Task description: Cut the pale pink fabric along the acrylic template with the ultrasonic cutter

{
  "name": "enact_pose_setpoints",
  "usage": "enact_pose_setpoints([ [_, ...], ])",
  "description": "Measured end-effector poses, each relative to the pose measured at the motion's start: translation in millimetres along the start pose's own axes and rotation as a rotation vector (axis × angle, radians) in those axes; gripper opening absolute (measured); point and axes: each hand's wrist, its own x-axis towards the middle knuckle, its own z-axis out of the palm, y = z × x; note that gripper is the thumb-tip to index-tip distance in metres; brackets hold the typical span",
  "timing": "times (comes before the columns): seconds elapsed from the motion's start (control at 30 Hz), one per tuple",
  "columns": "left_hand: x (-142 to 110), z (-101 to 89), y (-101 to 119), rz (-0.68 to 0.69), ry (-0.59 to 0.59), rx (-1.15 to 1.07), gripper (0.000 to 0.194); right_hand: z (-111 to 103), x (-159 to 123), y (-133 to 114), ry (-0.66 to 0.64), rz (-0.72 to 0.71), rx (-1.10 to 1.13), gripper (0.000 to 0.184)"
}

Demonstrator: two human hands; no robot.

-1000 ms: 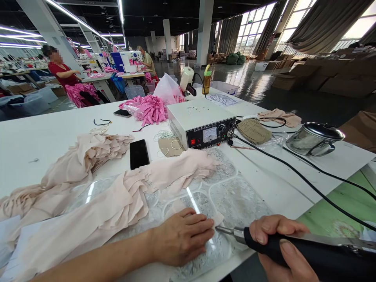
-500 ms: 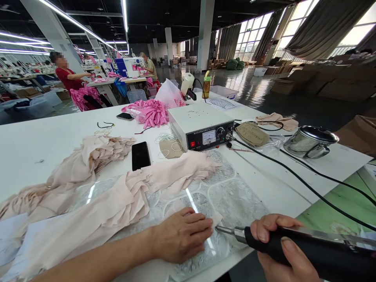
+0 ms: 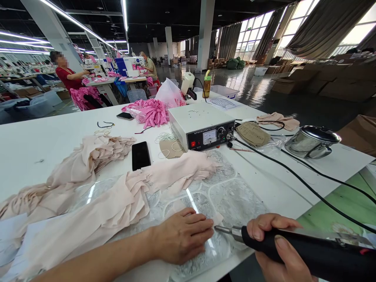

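My left hand (image 3: pixel 182 237) lies palm down with its fingers out flat, pressing a small beige fabric piece (image 3: pixel 217 218) onto a clear patterned sheet (image 3: pixel 235 197). Most of that piece is hidden beneath the hand. My right hand (image 3: pixel 279 244) is wrapped round the black handle of a handheld ultrasonic cutter (image 3: pixel 319 250). Its thin metal tip sits at the fabric's edge, close beside my left fingertips. Farther left, a layered stack of beige fabric pieces (image 3: pixel 96 213) spreads over the sheet, and another beige pile (image 3: pixel 88 158) lies behind it.
A white control box (image 3: pixel 202 121) stands mid-table, its black cable (image 3: pixel 282 172) running to the right. Near it are a phone (image 3: pixel 141 155), a brown card template (image 3: pixel 252 134) and a steel mug (image 3: pixel 311 143). Pink strips (image 3: pixel 154 112) lie at the back. Two people work at machines beyond.
My right hand and the cutter have shifted slightly left, bringing the tip nearer my left fingertips. My left hand stays almost still on the fabric.
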Motion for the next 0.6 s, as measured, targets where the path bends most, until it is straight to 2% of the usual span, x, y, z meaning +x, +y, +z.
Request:
enact_pose_setpoints([
  [0.13, -0.2, 0.4, -0.1, 0.001, 0.003, -0.007, 0.032, -0.3, 1.6, 0.9, -0.038, -0.025, -0.036, 0.016],
  [0.33, 0.0, -1.0, 0.2, 0.004, 0.001, 0.007, 0.033, -0.7, 2.4, 1.9, -0.004, 0.014, -0.02, 0.016],
  [0.6, 0.4, -1.5, -2.0, 0.021, 0.002, 0.022, 0.034, -3.5, 9.6, 6.5, 0.137, 0.001, 0.042, 0.013],
])
